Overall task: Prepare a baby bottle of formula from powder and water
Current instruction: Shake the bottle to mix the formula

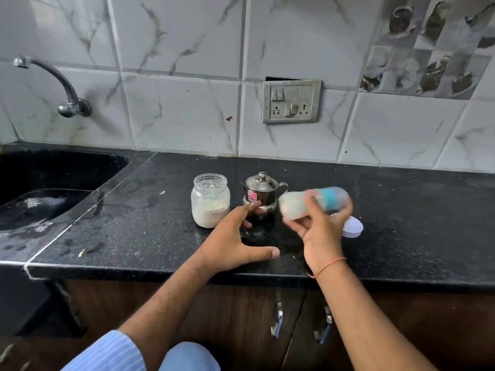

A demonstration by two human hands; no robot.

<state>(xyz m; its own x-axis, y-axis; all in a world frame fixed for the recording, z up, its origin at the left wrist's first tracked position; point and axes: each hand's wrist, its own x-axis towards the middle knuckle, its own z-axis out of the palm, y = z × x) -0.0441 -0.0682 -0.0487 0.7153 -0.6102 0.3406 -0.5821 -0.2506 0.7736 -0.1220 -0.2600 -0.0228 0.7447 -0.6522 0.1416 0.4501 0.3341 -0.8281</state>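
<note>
The right hand (318,226) is gripping the baby bottle (313,202) on its side above the desk (415,210), blurred, so the mixing step looks to be under way. The left hand (238,242) is resting open by the steel pot (261,194), with the powder jar (210,200) at its nine o'clock. Next, judging by this, comes steadying the bottle upright.

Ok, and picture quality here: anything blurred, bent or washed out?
Head view: the bottle in the right hand is smeared by motion blur, its outline ghosted; the jar, the pot and the left hand are sharp. Wide-angle distortion bows the tile lines and the counter edge. Soft glare whitens the upper-left wall tiles.
</note>
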